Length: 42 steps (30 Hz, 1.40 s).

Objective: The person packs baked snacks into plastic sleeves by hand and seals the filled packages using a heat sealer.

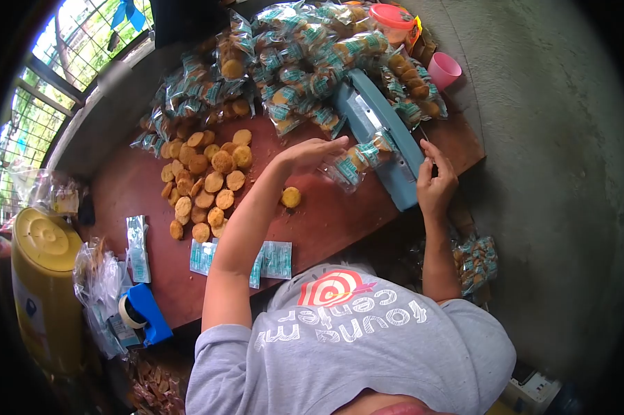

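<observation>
A blue bag sealer [403, 188] lies slantwise across the right part of the red-brown table. A clear plastic packet of round cookies [360, 160] with a teal label reaches its long edge. My left hand [315, 153] is stretched flat beside this packet, fingers together and fingertips near its upper side; whether they touch it is unclear. My right hand [436, 181] is at the near end of the sealer's arm, fingers curled and thumb against its edge. One loose cookie [291, 197] sits below my left forearm. A heap of unpacked cookies [205, 180] spreads left of that forearm.
Many filled packets [291, 62] are piled at the back. A pink cup [444, 70] and a red-lidded tub [392, 19] stand behind the sealer. Teal labels [277, 260] lie at the near edge, with a blue tape dispenser [148, 315] and yellow bin [46, 242] leftward.
</observation>
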Available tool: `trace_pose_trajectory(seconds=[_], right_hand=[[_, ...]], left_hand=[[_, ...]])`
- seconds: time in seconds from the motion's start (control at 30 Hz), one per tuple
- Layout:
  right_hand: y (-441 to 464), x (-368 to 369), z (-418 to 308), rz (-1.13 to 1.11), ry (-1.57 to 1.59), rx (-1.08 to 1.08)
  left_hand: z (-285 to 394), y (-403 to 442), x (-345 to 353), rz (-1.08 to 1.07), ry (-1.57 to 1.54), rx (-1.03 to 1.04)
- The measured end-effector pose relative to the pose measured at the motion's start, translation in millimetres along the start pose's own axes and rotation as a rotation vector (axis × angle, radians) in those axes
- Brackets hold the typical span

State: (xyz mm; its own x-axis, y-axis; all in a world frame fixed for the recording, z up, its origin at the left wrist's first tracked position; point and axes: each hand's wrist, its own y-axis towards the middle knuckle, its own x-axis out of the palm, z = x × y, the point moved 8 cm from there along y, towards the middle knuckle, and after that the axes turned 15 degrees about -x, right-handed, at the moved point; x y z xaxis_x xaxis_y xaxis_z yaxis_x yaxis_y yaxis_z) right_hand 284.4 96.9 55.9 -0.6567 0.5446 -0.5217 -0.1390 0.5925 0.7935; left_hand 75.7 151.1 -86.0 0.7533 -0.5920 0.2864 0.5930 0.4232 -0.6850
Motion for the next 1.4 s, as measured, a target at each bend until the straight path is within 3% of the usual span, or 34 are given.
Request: trace_pose_trajectory(seconds=[0.3, 0.37, 0.47, 0.53, 0.6, 0.67, 0.73, 0.8, 0.87, 0.9, 1.0, 1.07, 1.1, 1.17, 1.27, 1.4], right_hand=[[-5, -4, -5, 0.153, 0.049, -0.053], [-5, -6, -8, 0.196, 0.031, -0.114], [2, -14, -21, 0.196, 0.02, -0.165], [17, -26, -38, 0.168, 0.023, -0.174], [28, -50, -63, 0.235, -0.037, -0.226], [28, -66, -74, 0.349, 0.14, -0.285], [26, -69, -83, 0.335, 0.198, -0.334], [22, -71, -80, 0.411, 0.38, -0.286], [21, -71, -81, 0.421, 0.404, -0.261], [21, -71, -79, 0.415, 0.417, -0.226], [25, -63, -80, 0.417, 0.443, -0.193], [28, -56, -84, 0.42, 0.51, -0.16], [29, -53, -86, 0.417, 0.517, -0.164], [29, -43, -89, 0.389, 0.585, -0.184], [29, -30, -89, 0.328, 0.605, -0.166], [21, -7, -79, 0.234, 0.653, -0.144]], left_hand=[[4, -24, 21, 0.033, 0.059, 0.059], [9, -24, 19, 0.175, 0.129, 0.18], [4, 0, 16, 0.173, 0.117, 0.336], [3, -9, 15, 0.244, 0.102, 0.32], [8, -26, 22, 0.246, 0.326, 0.405], [17, -74, 30, 0.195, 0.363, 0.432], [8, -107, 35, 0.11, 0.627, 0.316], [6, -144, 18, 0.031, 0.479, 0.404], [9, -182, -12, 0.107, 0.258, 0.438], [13, -198, -28, 0.074, 0.09, 0.579], [27, -231, -85, 0.271, -0.164, 0.716], [28, -264, -130, 0.518, -0.617, 1.011], [24, -268, -133, 0.524, -0.62, 1.015], [-4, -283, -155, 0.844, -0.756, 0.972], [-32, -284, -134, 0.699, -0.648, 0.963], [-113, -297, -123, 0.868, -0.544, 0.853]])
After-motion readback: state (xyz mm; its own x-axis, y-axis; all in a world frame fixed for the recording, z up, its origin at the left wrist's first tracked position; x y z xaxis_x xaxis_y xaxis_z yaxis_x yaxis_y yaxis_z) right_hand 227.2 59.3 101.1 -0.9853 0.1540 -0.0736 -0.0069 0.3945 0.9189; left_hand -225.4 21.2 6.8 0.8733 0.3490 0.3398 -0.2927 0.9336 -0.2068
